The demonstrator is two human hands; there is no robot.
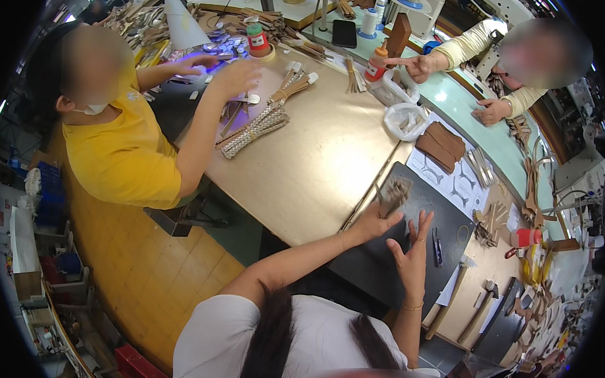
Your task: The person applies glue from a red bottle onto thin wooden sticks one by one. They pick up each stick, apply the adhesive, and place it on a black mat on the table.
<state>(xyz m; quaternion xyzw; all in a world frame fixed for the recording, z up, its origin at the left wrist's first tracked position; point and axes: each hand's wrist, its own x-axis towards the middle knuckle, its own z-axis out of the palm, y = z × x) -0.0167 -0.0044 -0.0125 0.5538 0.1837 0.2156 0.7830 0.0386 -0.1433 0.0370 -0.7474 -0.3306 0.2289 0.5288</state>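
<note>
Grasping a grey-brown strip bundle (395, 195) in the left hand (374, 224), near the black board's (429, 198) far left corner, with right hand (411, 259) open, empty. Could scatter strips if grip slackens; cannot tell whether banded. Could knock purple snips (437, 247), near right edge, by sweeping sideways.

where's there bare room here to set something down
Widest is the middle of the tan table, between the patterned strap bundle and the white plastic bag. A smaller patch on the black board lies between the right hand and the drawing sheet. It's crowded right of the board, with wooden-handled tools and strips.
</note>
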